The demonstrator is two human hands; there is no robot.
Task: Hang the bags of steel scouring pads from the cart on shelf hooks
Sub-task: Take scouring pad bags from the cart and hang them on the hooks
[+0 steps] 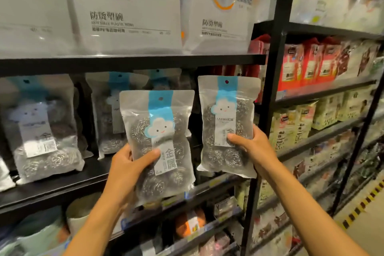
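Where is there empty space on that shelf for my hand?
A dark gap lies between the far-left hanging clear bag and the middle hanging clear bag; the black shelf board under it is bare. It is crowded further right, where the left hand and right hand hold the left scouring-pad bag and right scouring-pad bag.

left bag [158, 143] before hanging bags [112, 110], right bag [227, 124] beside

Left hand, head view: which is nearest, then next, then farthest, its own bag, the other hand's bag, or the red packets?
1. Its own bag, gripped in the left hand.
2. The other hand's bag, just to the right.
3. The red packets, on the far right shelf.
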